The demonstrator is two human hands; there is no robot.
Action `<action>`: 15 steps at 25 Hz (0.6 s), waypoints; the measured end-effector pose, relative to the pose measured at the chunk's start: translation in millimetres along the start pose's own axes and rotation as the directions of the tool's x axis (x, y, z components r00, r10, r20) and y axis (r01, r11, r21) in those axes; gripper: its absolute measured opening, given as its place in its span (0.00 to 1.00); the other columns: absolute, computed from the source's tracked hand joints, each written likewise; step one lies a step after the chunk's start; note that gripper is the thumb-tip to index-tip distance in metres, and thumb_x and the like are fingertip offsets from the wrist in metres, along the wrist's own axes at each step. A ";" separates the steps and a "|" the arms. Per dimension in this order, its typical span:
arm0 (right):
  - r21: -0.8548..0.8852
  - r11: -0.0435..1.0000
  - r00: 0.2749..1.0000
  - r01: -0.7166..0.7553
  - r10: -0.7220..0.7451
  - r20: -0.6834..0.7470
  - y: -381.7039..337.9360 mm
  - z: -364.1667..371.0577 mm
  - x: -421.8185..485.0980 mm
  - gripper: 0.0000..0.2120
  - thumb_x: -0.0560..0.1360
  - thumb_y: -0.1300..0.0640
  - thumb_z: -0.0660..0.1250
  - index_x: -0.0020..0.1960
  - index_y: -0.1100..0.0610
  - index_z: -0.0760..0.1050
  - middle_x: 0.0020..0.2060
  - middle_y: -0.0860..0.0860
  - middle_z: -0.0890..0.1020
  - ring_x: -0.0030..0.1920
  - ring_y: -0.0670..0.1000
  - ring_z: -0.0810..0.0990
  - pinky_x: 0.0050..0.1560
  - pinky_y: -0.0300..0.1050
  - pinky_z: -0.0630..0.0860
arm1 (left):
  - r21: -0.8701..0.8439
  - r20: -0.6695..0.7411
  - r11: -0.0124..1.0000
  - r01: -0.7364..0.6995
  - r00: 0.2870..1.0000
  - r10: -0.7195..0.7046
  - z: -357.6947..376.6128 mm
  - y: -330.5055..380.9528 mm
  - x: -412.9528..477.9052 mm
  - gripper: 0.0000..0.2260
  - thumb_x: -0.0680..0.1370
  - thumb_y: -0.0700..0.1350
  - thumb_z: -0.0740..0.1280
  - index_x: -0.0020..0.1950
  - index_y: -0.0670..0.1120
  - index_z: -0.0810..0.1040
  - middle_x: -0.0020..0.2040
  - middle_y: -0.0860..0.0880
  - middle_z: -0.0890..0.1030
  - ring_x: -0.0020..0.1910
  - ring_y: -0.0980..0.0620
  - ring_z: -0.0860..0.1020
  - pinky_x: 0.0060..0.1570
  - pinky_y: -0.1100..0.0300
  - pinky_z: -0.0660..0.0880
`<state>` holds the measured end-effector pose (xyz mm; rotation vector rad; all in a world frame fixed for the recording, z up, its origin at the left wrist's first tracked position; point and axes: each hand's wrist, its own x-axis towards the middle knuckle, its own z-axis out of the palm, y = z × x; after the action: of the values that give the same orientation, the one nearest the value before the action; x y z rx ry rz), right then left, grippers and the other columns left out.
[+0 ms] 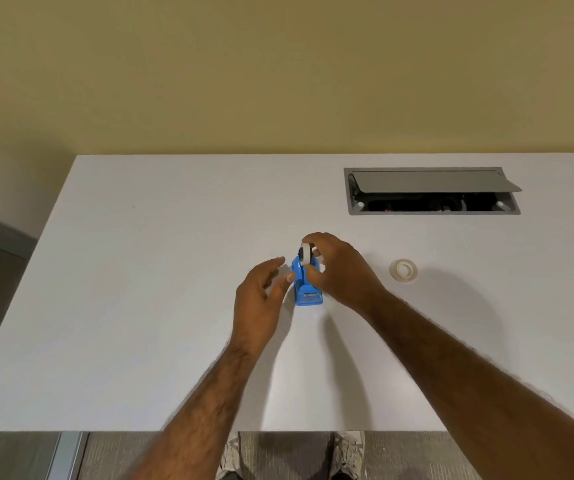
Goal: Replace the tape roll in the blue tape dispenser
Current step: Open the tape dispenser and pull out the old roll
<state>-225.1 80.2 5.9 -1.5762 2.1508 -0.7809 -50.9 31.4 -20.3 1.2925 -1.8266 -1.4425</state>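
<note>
looks about midway. shows the dispenser point(308, 289) standing at mid-desk point(140, 306), cutter end toward the near edge, with one roll point(305, 253) riding high at its back on a dark hub, half out of the cradle. cannot tell whether coming out or going in. shows a second roll point(403, 269) lying flat on the desk, well apart to the right, untouched. needs, either way, a roll seated fully and probably tape drawn down to the cutter. pinches the raised roll with the right hand point(337, 271), thumb and fingertips curled over its rim. holds the left hand point(261, 292) released, fingers loose and spread, just beside the dispenser's left side, thumb tip at or touching it; grips nothing there.
</note>
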 end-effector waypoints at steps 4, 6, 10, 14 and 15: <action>0.110 0.991 0.995 0.076 -0.069 -0.071 -13.8 -3.7 0.8 0.20 0.71 0.63 0.70 0.62 0.63 0.75 0.55 0.59 0.82 0.51 0.55 0.81 0.55 0.45 0.78 | -0.113 -0.020 0.993 0.036 0.999 -0.038 9.5 31.0 10.7 0.12 0.77 0.48 0.73 0.60 0.50 0.84 0.52 0.57 0.86 0.50 0.64 0.83 0.48 0.72 0.77; 0.140 0.988 0.994 0.070 -0.058 -0.088 -17.6 -5.5 1.4 0.20 0.71 0.66 0.69 0.63 0.66 0.74 0.55 0.62 0.82 0.52 0.58 0.81 0.56 0.45 0.77 | -0.142 -0.068 0.989 0.040 0.996 -0.050 10.2 36.9 13.6 0.10 0.76 0.47 0.74 0.57 0.50 0.85 0.49 0.57 0.87 0.48 0.64 0.84 0.44 0.72 0.76; 0.261 0.965 0.999 -0.003 0.014 -0.042 -23.1 -6.5 -2.0 0.18 0.77 0.66 0.65 0.66 0.65 0.73 0.59 0.62 0.80 0.57 0.57 0.80 0.61 0.44 0.76 | -0.208 -0.115 0.974 0.095 0.986 -0.120 8.7 39.2 18.0 0.07 0.76 0.47 0.75 0.52 0.47 0.85 0.46 0.52 0.87 0.48 0.53 0.86 0.52 0.54 0.82; 0.485 0.853 0.976 -0.191 0.218 0.002 -30.0 -8.2 -5.4 0.18 0.77 0.58 0.67 0.66 0.61 0.75 0.59 0.58 0.81 0.56 0.55 0.81 0.60 0.50 0.78 | -0.305 -0.105 0.946 0.113 0.983 -0.151 10.3 42.2 16.0 0.07 0.76 0.46 0.75 0.51 0.46 0.85 0.46 0.49 0.88 0.48 0.49 0.86 0.54 0.46 0.83; 0.520 0.826 0.968 -0.217 0.249 0.008 -31.3 -9.0 -5.4 0.19 0.76 0.57 0.69 0.65 0.61 0.75 0.58 0.58 0.82 0.55 0.54 0.81 0.60 0.49 0.78 | -0.323 -0.103 0.939 0.117 0.982 -0.157 10.0 43.3 15.9 0.07 0.76 0.47 0.75 0.50 0.46 0.85 0.45 0.49 0.88 0.47 0.49 0.86 0.54 0.47 0.83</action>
<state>-205.2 80.3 32.3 -1.0011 1.8976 -1.2098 -82.4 22.3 13.6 1.3326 -1.3781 -1.6080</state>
